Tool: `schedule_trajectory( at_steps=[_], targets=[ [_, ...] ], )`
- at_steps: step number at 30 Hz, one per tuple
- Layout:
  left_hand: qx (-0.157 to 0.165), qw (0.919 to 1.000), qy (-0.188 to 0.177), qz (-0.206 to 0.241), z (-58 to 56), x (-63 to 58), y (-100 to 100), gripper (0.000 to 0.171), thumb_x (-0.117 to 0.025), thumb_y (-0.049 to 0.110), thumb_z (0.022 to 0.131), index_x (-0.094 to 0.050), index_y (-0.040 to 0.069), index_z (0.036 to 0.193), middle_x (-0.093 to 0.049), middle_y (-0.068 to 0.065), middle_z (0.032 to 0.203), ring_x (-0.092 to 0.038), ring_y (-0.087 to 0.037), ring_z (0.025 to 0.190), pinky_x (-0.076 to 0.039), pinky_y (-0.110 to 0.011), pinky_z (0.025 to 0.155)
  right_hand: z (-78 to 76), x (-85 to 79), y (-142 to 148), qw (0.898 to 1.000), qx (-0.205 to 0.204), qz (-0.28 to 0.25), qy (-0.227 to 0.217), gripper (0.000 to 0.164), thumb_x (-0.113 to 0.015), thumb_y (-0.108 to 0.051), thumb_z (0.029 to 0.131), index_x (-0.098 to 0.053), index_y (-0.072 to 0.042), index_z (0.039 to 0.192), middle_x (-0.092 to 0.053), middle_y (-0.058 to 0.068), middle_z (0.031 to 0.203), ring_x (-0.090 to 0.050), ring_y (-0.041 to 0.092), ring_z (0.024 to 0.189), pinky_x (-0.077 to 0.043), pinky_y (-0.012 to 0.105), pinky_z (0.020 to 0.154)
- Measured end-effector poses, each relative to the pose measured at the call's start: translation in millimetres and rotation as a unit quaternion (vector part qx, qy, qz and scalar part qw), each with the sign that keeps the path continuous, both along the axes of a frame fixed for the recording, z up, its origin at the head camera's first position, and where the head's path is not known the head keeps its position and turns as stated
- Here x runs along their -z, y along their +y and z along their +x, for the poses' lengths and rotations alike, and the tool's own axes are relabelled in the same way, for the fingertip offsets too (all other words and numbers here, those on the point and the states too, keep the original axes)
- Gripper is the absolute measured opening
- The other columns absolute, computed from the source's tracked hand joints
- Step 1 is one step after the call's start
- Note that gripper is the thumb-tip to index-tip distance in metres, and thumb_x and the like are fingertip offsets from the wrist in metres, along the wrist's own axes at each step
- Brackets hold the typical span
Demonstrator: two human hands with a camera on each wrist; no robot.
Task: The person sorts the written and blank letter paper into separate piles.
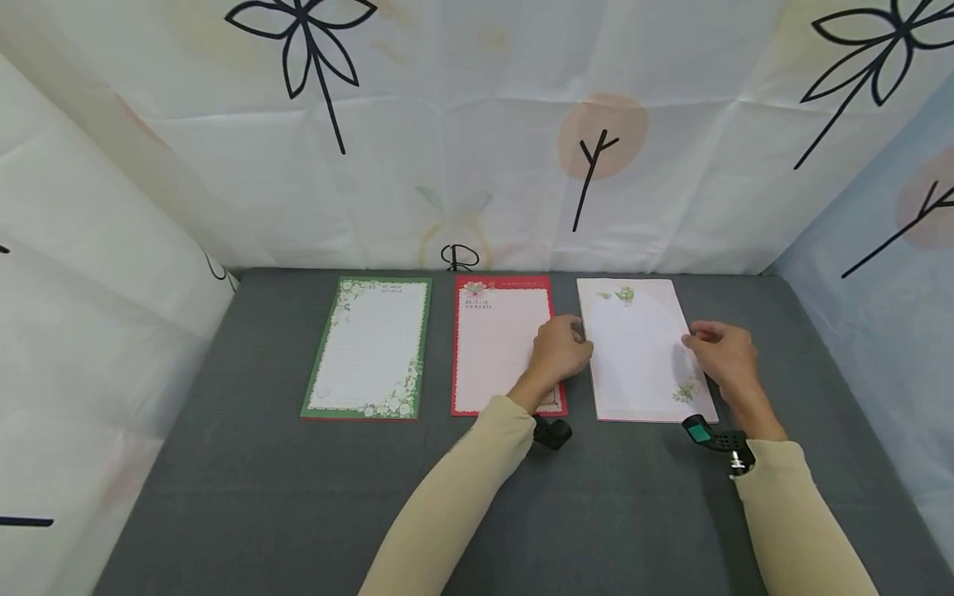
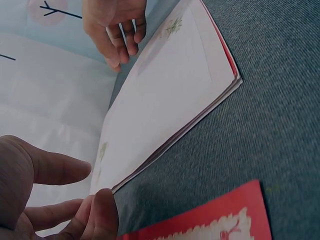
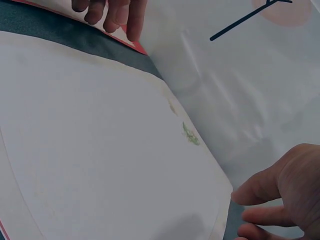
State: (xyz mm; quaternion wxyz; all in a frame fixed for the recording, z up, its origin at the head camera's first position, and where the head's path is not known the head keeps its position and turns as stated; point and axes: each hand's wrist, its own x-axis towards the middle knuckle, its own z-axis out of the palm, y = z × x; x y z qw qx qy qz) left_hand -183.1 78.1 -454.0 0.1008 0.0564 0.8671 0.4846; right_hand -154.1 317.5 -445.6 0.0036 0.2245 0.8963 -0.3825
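Observation:
A stack of white stationery paper (image 1: 637, 356) with small green leaf prints lies on the right of the table. In the left wrist view, several layers show along the edge of this stack (image 2: 155, 100), with a strip of red near one corner. My left hand (image 1: 559, 348) is at its left edge, thumb and fingers apart, over the side of a red-bordered sheet (image 1: 495, 356). At the right edge is my right hand (image 1: 723, 356); its thumb tip meets the paper's border in the right wrist view, the other fingers spread below it.
A green-bordered sheet (image 1: 365, 348) with white flowers lies at the left. Dark grey cloth covers the table (image 1: 298, 497). Behind it hangs a pale curtain (image 1: 484, 182) with plant drawings, and more curtain closes off both sides. A black device (image 1: 715, 434) sits at my right wrist.

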Motion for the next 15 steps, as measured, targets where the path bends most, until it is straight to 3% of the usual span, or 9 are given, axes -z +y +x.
schedule_trajectory(
  at_steps=[5, 8, 11, 15],
  targets=[
    [-0.003, 0.9995, 0.012, 0.03, -0.8, 2.3, -15.5, 0.038, -0.069, 0.013, 0.093, -0.067, 0.001, 0.129, -0.065, -0.001, 0.09, -0.061, -0.014, 0.078, -0.05, -0.03, 0.068, 1.3, -3.8, -3.6, 1.0, -0.005, -0.002, 0.016, 0.049, -0.06, -0.02, 0.1, -0.054, 0.01, 0.139, -0.055, 0.028, 0.129, -0.053, 0.038, 0.11, -0.044, 0.031, 0.069],
    [-0.003, 0.9987, 0.024, 0.046, -1.5, 3.1, -26.5, 0.038, -0.068, 0.012, 0.092, -0.067, 0.0, 0.128, -0.066, -0.003, 0.092, -0.063, -0.015, 0.08, -0.05, -0.029, 0.068, -2.0, 3.6, -1.8, 0.999, -0.004, 0.003, 0.032, 0.048, -0.063, -0.022, 0.098, -0.058, 0.006, 0.137, -0.058, 0.023, 0.125, -0.055, 0.034, 0.105, -0.045, 0.026, 0.061],
    [-0.011, 0.9979, 0.034, 0.054, -1.8, 3.9, -37.4, 0.038, -0.068, 0.011, 0.092, -0.067, -0.001, 0.128, -0.067, -0.004, 0.092, -0.065, -0.016, 0.081, -0.049, -0.027, 0.064, -12.1, 24.4, 9.1, 0.998, -0.017, 0.016, 0.057, 0.051, -0.067, -0.029, 0.097, -0.061, 0.002, 0.136, -0.06, 0.022, 0.122, -0.057, 0.033, 0.103, -0.045, 0.026, 0.06],
    [-0.026, 0.9977, 0.043, 0.045, -2.3, 4.8, -50.7, 0.038, -0.07, 0.012, 0.092, -0.067, 0.0, 0.128, -0.067, -0.004, 0.092, -0.066, -0.016, 0.081, -0.046, -0.025, 0.06, -27.2, 59.6, 22.2, 0.995, -0.034, 0.029, 0.091, 0.053, -0.066, -0.039, 0.097, -0.063, -0.006, 0.138, -0.062, 0.019, 0.121, -0.058, 0.034, 0.106, -0.046, 0.035, 0.073]
  ],
)
